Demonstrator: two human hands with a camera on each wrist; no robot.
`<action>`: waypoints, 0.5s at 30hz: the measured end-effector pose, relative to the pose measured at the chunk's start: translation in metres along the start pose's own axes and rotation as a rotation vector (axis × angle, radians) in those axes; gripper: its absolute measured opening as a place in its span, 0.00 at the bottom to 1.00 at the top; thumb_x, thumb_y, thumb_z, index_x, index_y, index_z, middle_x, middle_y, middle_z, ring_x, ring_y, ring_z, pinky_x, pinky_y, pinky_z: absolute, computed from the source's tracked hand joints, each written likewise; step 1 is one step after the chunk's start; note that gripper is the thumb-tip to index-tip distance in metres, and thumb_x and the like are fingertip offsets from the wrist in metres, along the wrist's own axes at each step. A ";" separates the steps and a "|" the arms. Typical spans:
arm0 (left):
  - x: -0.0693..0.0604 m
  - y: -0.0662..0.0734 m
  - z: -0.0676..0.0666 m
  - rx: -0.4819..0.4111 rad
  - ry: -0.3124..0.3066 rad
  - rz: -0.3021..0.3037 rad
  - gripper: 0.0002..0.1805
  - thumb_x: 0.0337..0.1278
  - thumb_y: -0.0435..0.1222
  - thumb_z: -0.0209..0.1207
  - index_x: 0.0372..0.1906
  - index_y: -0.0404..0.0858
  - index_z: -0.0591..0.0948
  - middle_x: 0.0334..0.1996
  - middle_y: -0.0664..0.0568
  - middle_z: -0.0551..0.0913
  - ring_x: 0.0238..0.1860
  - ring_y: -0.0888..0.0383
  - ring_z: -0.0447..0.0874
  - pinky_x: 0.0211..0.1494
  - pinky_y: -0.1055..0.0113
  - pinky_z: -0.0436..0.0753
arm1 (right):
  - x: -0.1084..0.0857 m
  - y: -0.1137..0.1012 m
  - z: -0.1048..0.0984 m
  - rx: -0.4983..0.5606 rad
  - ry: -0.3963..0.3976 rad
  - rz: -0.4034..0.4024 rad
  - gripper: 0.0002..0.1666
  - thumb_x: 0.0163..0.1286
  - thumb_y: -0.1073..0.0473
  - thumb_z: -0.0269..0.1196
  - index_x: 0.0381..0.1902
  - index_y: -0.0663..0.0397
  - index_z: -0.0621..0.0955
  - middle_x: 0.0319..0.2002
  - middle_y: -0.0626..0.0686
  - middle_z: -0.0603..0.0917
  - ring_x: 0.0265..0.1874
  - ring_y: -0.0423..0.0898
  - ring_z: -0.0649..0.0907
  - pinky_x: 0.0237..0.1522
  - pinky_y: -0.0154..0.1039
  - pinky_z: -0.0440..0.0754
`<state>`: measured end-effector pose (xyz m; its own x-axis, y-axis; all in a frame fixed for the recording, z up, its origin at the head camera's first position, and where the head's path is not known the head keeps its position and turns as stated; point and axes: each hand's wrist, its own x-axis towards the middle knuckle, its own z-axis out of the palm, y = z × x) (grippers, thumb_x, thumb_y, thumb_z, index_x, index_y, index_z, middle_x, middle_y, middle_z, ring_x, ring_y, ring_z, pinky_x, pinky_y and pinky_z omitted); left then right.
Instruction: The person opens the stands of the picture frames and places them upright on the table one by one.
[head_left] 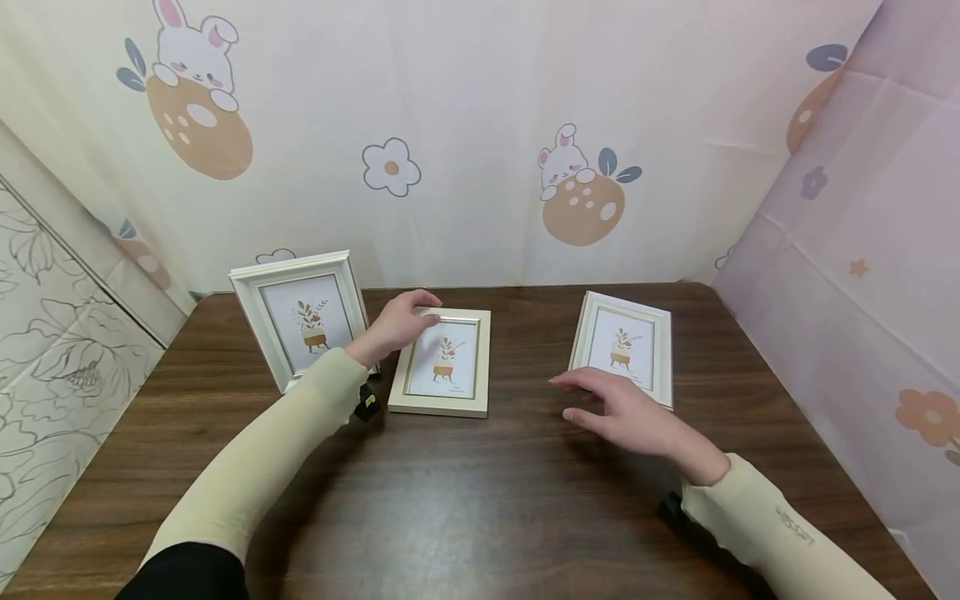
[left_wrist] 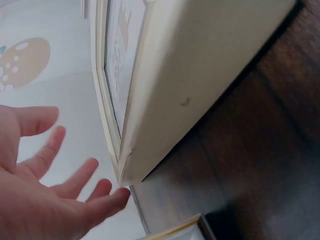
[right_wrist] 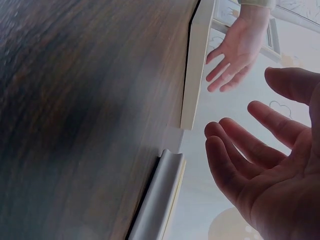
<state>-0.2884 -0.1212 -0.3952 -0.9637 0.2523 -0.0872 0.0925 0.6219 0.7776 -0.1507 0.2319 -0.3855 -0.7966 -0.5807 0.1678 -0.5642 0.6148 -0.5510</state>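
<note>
My left hand (head_left: 402, 322) is over the upper left corner of a cream picture frame (head_left: 482, 367) lying flat in the middle. In the left wrist view its fingers are spread and loosely bent, with nothing in them, beside the thick side (left_wrist: 200, 85) of a cream frame. My right hand (head_left: 626, 410) is above the near left corner of a white picture frame (head_left: 662, 358) lying flat on the right. The right wrist view shows the loosely bent right fingers (right_wrist: 225, 165) apart from that frame's edge (right_wrist: 157, 197), holding nothing. Each frame shows a potted plant picture.
A larger white picture frame (head_left: 251, 325) stands upright, leaning back, at the left rear. All three are on a dark wooden table (head_left: 450, 500). A curtain (head_left: 465, 242) with rabbits and flowers hangs behind the table and another patterned cloth (head_left: 840, 275) on the right.
</note>
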 end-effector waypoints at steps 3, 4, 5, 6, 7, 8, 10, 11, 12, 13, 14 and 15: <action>0.003 -0.002 0.001 0.001 0.003 -0.028 0.22 0.69 0.39 0.58 0.65 0.40 0.74 0.68 0.46 0.70 0.70 0.44 0.64 0.69 0.46 0.66 | 0.000 0.000 0.001 0.007 -0.004 0.004 0.23 0.69 0.58 0.68 0.61 0.50 0.79 0.55 0.51 0.83 0.55 0.45 0.80 0.58 0.52 0.76; 0.004 -0.003 0.001 0.004 0.002 -0.043 0.23 0.69 0.38 0.59 0.66 0.40 0.72 0.69 0.45 0.68 0.70 0.44 0.63 0.68 0.45 0.67 | 0.000 0.000 0.001 0.011 -0.008 0.007 0.24 0.68 0.58 0.68 0.61 0.50 0.79 0.55 0.51 0.83 0.55 0.45 0.80 0.58 0.51 0.76; 0.004 -0.003 0.002 0.007 -0.001 -0.058 0.25 0.68 0.38 0.59 0.68 0.40 0.71 0.71 0.44 0.66 0.71 0.43 0.62 0.68 0.45 0.67 | 0.000 0.000 0.001 0.013 -0.012 0.009 0.24 0.69 0.58 0.67 0.61 0.50 0.79 0.55 0.51 0.83 0.55 0.45 0.80 0.57 0.51 0.77; 0.005 -0.004 0.002 0.011 -0.002 -0.074 0.27 0.68 0.37 0.59 0.69 0.40 0.69 0.72 0.43 0.64 0.71 0.42 0.61 0.68 0.45 0.68 | 0.000 0.000 0.001 0.014 -0.015 0.010 0.24 0.69 0.58 0.67 0.61 0.50 0.78 0.55 0.51 0.83 0.55 0.45 0.80 0.57 0.51 0.77; 0.006 -0.004 0.003 0.016 -0.003 -0.094 0.29 0.67 0.36 0.59 0.71 0.40 0.67 0.73 0.42 0.62 0.71 0.41 0.60 0.67 0.45 0.69 | 0.000 0.000 0.001 0.015 -0.019 0.010 0.24 0.69 0.58 0.67 0.62 0.50 0.78 0.55 0.52 0.83 0.54 0.46 0.81 0.57 0.51 0.77; 0.007 -0.005 0.003 0.023 -0.004 -0.113 0.31 0.66 0.35 0.60 0.72 0.40 0.66 0.73 0.41 0.61 0.71 0.41 0.61 0.66 0.46 0.70 | 0.000 0.000 0.002 0.015 -0.021 0.008 0.24 0.69 0.58 0.67 0.62 0.50 0.78 0.55 0.52 0.82 0.54 0.46 0.81 0.56 0.51 0.78; 0.008 -0.005 0.004 0.042 -0.004 -0.141 0.33 0.64 0.31 0.59 0.73 0.42 0.65 0.73 0.41 0.60 0.67 0.41 0.66 0.60 0.49 0.75 | 0.001 0.000 0.002 0.012 -0.024 0.002 0.24 0.69 0.57 0.67 0.62 0.50 0.78 0.55 0.52 0.83 0.54 0.47 0.81 0.56 0.50 0.78; 0.009 -0.006 0.005 0.056 -0.002 -0.147 0.34 0.62 0.29 0.58 0.73 0.43 0.65 0.73 0.41 0.61 0.64 0.42 0.68 0.57 0.52 0.77 | 0.001 0.001 0.003 0.011 -0.024 -0.002 0.24 0.69 0.57 0.67 0.62 0.50 0.78 0.55 0.52 0.83 0.54 0.47 0.81 0.56 0.50 0.78; 0.009 -0.006 0.005 0.067 -0.001 -0.153 0.35 0.60 0.26 0.57 0.74 0.43 0.65 0.73 0.41 0.62 0.61 0.43 0.70 0.52 0.55 0.78 | 0.001 0.001 0.003 0.010 -0.024 -0.006 0.24 0.69 0.58 0.67 0.61 0.51 0.78 0.55 0.52 0.83 0.53 0.47 0.81 0.55 0.50 0.78; 0.010 -0.005 0.005 0.080 -0.002 -0.156 0.36 0.59 0.24 0.56 0.74 0.44 0.66 0.73 0.42 0.63 0.58 0.44 0.71 0.46 0.57 0.78 | 0.001 0.001 0.003 0.011 -0.024 -0.009 0.24 0.69 0.58 0.67 0.61 0.51 0.78 0.55 0.52 0.83 0.53 0.47 0.81 0.55 0.50 0.78; 0.009 -0.005 0.005 0.095 -0.001 -0.154 0.37 0.57 0.23 0.55 0.73 0.44 0.66 0.72 0.42 0.64 0.56 0.44 0.72 0.42 0.59 0.77 | 0.001 0.001 0.003 0.013 -0.023 -0.012 0.24 0.69 0.58 0.67 0.61 0.51 0.78 0.55 0.53 0.83 0.53 0.47 0.82 0.55 0.50 0.79; 0.009 -0.005 0.005 0.116 0.000 -0.151 0.38 0.56 0.22 0.54 0.73 0.45 0.67 0.71 0.42 0.65 0.54 0.45 0.72 0.38 0.61 0.75 | 0.001 0.002 0.004 0.016 -0.024 -0.013 0.23 0.69 0.58 0.67 0.61 0.52 0.78 0.55 0.53 0.83 0.53 0.48 0.82 0.55 0.50 0.79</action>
<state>-0.2966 -0.1177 -0.4030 -0.9687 0.1496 -0.1981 -0.0255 0.7338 0.6789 -0.1514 0.2305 -0.3891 -0.7835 -0.6016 0.1555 -0.5710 0.5983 -0.5622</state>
